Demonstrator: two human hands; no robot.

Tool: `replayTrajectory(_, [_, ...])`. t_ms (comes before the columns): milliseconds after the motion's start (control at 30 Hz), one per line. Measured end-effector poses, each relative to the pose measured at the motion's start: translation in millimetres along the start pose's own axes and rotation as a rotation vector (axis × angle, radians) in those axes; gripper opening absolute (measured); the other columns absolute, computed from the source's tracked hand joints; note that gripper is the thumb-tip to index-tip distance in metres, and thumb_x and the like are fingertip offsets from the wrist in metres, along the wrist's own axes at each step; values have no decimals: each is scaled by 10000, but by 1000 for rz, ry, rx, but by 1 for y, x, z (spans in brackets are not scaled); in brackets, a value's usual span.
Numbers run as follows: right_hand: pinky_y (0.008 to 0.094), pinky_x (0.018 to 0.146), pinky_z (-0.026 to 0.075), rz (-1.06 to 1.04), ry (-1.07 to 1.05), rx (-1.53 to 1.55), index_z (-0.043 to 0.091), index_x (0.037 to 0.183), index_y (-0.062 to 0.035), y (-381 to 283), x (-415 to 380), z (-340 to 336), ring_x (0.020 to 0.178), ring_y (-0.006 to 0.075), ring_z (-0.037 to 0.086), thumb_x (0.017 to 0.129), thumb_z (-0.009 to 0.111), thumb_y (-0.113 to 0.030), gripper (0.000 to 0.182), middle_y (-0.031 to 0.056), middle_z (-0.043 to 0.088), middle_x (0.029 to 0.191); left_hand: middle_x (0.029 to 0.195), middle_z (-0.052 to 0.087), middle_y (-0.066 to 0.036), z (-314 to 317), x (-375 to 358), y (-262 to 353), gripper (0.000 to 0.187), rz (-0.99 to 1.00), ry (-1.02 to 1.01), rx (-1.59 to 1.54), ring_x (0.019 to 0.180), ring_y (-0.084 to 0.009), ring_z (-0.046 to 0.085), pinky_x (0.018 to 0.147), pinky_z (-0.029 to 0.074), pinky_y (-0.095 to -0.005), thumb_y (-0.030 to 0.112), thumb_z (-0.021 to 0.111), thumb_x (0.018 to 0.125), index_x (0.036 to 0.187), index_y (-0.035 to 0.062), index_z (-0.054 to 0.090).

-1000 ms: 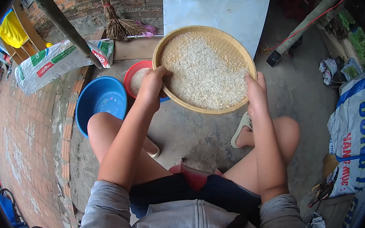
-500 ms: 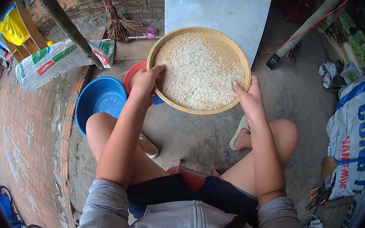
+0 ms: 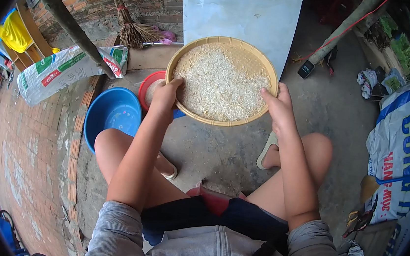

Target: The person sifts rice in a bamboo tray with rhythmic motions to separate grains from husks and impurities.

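A round woven tray [image 3: 251, 58] is held up in front of me above the concrete floor. Pale, rice-like grains [image 3: 219, 85] cover much of it, with bare weave showing toward the upper right. My left hand [image 3: 166, 93] grips the tray's left rim, thumb over the inside edge. On the right rim, my right hand [image 3: 279, 105] holds on the same way, its thumb on top. The fingers under the tray are partly hidden.
A blue basin [image 3: 112, 114] stands left of my legs, beside a red bowl [image 3: 146, 85] partly behind the tray. Beyond are a white board [image 3: 245, 13], a straw broom [image 3: 135, 32] and a leaning pole [image 3: 72, 21]. Printed sacks [image 3: 400, 147] lie at the right.
The tray's far rim has come lower in view and the tray looks more tilted, both hands still on it. More of the red bowl shows, and the grains have shifted slightly.
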State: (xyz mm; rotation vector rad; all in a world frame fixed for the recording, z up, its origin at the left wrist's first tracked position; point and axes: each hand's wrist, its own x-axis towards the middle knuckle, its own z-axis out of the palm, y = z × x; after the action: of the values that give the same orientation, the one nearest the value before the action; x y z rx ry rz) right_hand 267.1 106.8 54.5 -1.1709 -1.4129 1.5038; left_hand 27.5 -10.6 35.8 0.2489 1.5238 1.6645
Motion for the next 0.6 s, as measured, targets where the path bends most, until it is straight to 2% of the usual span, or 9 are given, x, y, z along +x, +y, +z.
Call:
replayTrajectory(100, [303,843,439,50,47,78,443,1148,28,1,22,-14,970,165,550,888,548,-82,302,120,566,1053,615,463,-6,20,-40,-2,193,-47,-113,181,445,-95,401,394,317,-255,193,577,857,895,13,517])
replayTrajectory(133, [305,842,438,69,66,140,450,1142,29,3,26,-18,965,165,551,891,540,-83,289,118,569,1045,615,473,-9,21,-44,-3,201,-54,-186,191,435,-97,405,389,313,-253,205,589,852,880,17,524])
replayTrajectory(233, [307,838,447,48,93,85,427,1167,13,5,12,-6,972,167,556,897,546,-87,312,112,566,1070,610,491,-15,10,-30,8,214,-7,-181,174,439,-91,420,377,304,-249,223,602,847,854,19,537])
replayTrajectory(267, [304,828,460,0,133,25,424,1177,3,6,2,2,966,168,568,901,557,-99,323,104,571,1075,818,623,-102,-4,-6,6,299,-73,-174,153,640,-177,623,536,521,-303,213,516,900,1050,-44,537])
replayTrajectory(367, [292,852,442,-23,36,8,407,1191,-3,5,-6,7,981,165,556,901,565,-110,348,99,563,1083,947,623,-166,-5,1,8,335,-11,-54,-152,743,-247,645,656,550,-357,199,469,908,1096,-74,514])
replayTrajectory(400, [289,861,436,14,-12,26,417,1187,-1,2,-6,5,981,162,556,899,567,-112,344,99,565,1078,877,618,-131,-1,-1,2,319,64,-48,-124,682,-207,627,560,528,-331,216,480,904,1067,-54,521])
replayTrajectory(500, [302,838,455,48,61,82,446,1160,6,-2,19,-11,957,162,573,898,554,-103,304,97,570,1067,627,464,-23,17,-37,-1,239,-60,-110,127,425,-115,410,385,342,-265,253,547,873,926,22,513])
replayTrajectory(533, [304,845,452,69,71,169,456,1149,9,-2,22,-16,959,163,573,898,548,-99,288,97,572,1063,620,456,-15,20,-45,2,242,-71,-198,162,430,-118,409,394,355,-264,250,556,871,931,19,514])
replayTrajectory(600, [303,857,445,96,86,211,432,1171,9,0,15,-11,990,172,562,902,544,-99,311,104,562,1088,631,533,-20,11,-28,-2,227,-110,-211,138,452,-114,495,420,395,-233,260,557,878,936,41,556])
